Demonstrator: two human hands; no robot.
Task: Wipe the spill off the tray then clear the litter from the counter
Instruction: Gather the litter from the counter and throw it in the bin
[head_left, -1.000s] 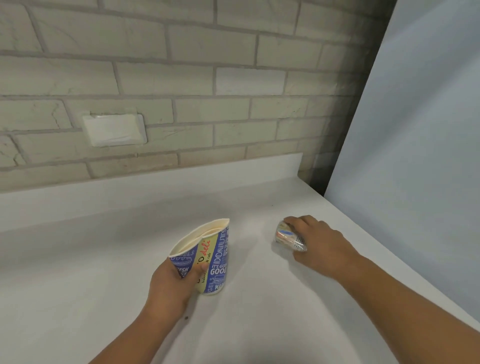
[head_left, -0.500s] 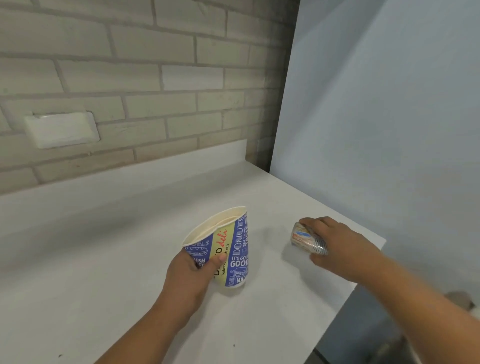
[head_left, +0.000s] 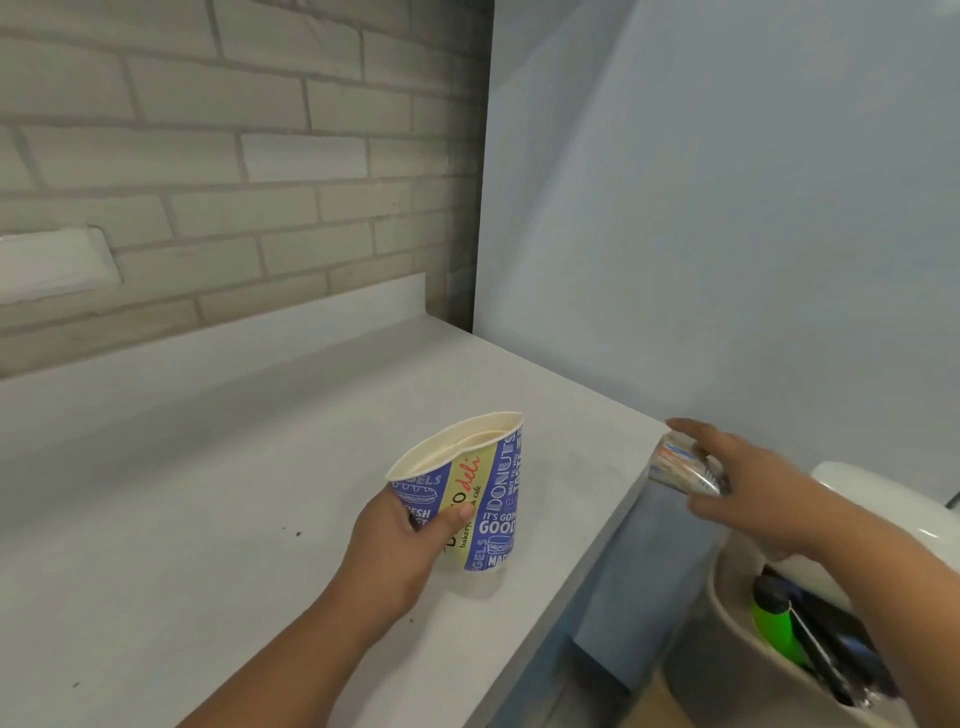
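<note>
Your left hand (head_left: 395, 551) grips a blue and yellow printed paper cup (head_left: 483, 499), thumb curled across the front and the fingers wrapped behind it. The cup's rim is squashed into a flattened oval and the cup leans to the left. Its base sits just above or on the white counter (head_left: 208, 467), near the right edge; you cannot tell which.

Your right hand (head_left: 748, 493) pinches a small crumpled silvery piece of litter with blue and red print (head_left: 680, 465). The thumb is under it and the fingers stretch over its top. The litter is at the counter's right edge, and the hand itself is past that edge, out over the gap beside the counter.

Below your right forearm, lower than the counter, stands a round beige bin (head_left: 719, 613). Its white lid (head_left: 883, 504) is tipped up behind it. Inside lie a bright green object (head_left: 774, 623) and some dark items, too blurred to name.

A few dark crumbs (head_left: 297, 533) dot the counter to the left of your left hand. A low white upstand (head_left: 260, 338) runs along the back of the counter. Above it is a pale grey brick wall (head_left: 208, 130) with a white rectangular wall plate (head_left: 52, 260) at far left. A smooth pale blue panel (head_left: 727, 208) closes off the right side, meeting the counter's far right corner.
</note>
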